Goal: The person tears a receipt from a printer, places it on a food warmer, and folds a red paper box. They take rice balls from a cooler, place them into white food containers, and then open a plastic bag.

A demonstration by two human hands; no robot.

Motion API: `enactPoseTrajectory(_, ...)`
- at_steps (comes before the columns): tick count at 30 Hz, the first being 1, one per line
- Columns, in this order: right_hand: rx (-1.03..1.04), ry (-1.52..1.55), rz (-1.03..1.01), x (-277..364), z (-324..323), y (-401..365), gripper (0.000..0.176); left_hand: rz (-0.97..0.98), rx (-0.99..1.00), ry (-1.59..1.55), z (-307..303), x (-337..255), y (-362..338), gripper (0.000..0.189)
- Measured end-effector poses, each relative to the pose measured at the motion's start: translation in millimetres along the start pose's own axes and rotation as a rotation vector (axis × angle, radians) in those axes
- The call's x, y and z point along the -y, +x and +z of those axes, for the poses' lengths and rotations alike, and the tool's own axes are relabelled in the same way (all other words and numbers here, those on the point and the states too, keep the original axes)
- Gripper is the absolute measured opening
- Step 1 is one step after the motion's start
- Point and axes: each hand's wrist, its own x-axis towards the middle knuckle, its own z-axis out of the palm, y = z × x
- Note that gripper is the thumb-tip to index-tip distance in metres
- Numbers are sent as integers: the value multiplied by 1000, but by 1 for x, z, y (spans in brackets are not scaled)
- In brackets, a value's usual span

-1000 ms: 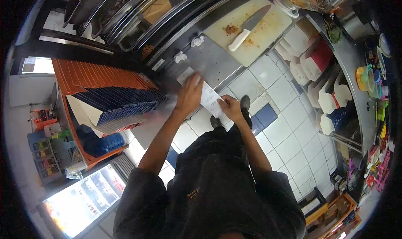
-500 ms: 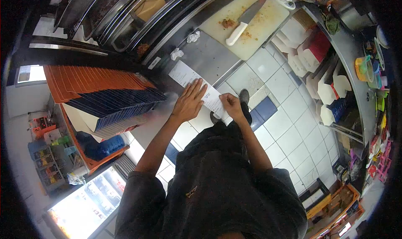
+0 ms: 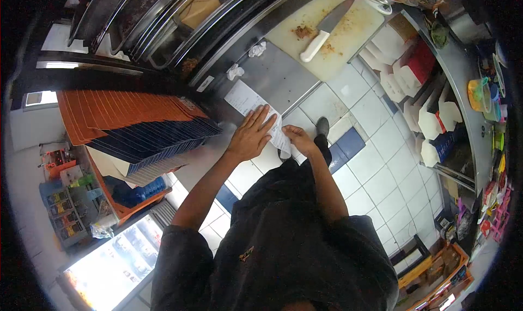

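Note:
A long white printed receipt lies slantwise over the edge of the steel counter. My left hand rests on its middle, palm down with fingers stretched out, pressing it flat. With thumb and fingertips pinched together, my right hand grips the receipt's right edge near its lower end. That lower end curls and hangs past the counter edge, above the floor. Two crumpled bits of white paper sit on the counter just beyond the receipt.
A white-handled knife lies on a stained cutting board farther along the counter. Folded orange and blue cardboard boxes stand at my left. White cartons fill a shelf at the right. Metal trays are racked upper left.
My right hand has shifted slightly along the receipt's edge, and the lower end now bends and curls more. My left hand stays flat on the paper. The whole view has moved a little.

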Motion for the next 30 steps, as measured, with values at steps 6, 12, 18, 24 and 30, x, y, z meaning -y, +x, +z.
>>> enactPoseTrajectory(6,-129,-668,-50,-67,-1,30,44,4,-37,43,7,-1,2,57)
enactPoseTrajectory(12,-10,-1246,-307,38,-44,-43,31,-19,-224,-53,47,5,-5,56)
enactPoseTrajectory(18,303,-1405,-331,294,-38,-58,23,-327,-408,-270,-61,-38,46,37)
enactPoseTrajectory(24,-32,-1230,-1251,580,107,-107,21,-457,-789,-19,-339,-79,133,37)
enactPoseTrajectory(30,311,-588,-1754,731,198,-122,29,235,-1832,955,-529,-121,170,50)
